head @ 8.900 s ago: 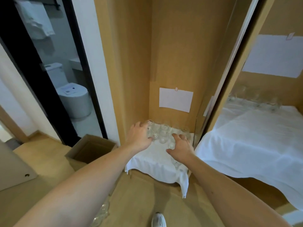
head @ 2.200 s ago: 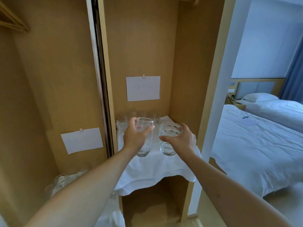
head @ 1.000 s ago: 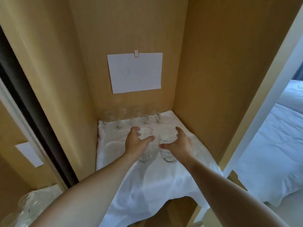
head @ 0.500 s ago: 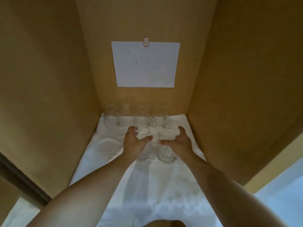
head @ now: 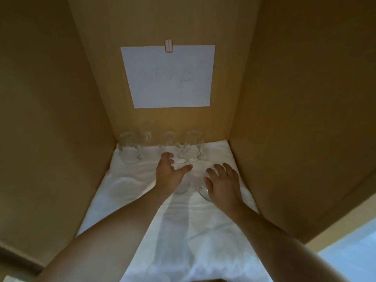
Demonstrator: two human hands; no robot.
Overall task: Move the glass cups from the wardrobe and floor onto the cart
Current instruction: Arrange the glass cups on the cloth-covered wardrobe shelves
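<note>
Reaching into a wooden wardrobe compartment [head: 61,119], two bare forearms enter from the bottom of the frame.

Item: left hand [head: 168,175], centre of frame, fingers and thumb spread apart around a clear glass cup [head: 182,187] standing on the white cloth [head: 173,231]; whether the fingers press the glass cannot be told.

Item: right hand [head: 222,184], just right of centre, fingers loosely extended over a second glass cup [head: 203,192], whose rounded base shows below the thumb; the grip itself is not clearly shown.

Item: row of glass cups [head: 130,148] along the back wall, upper centre, standing upright on the cloth, just beyond both hands.

Item: white paper sheet [head: 168,77], upper centre, fixed to the back panel by a small red-edged tab [head: 168,46]; faint writing, illegible.

Item: cloth covers the shelf floor, wrinkled.
</note>
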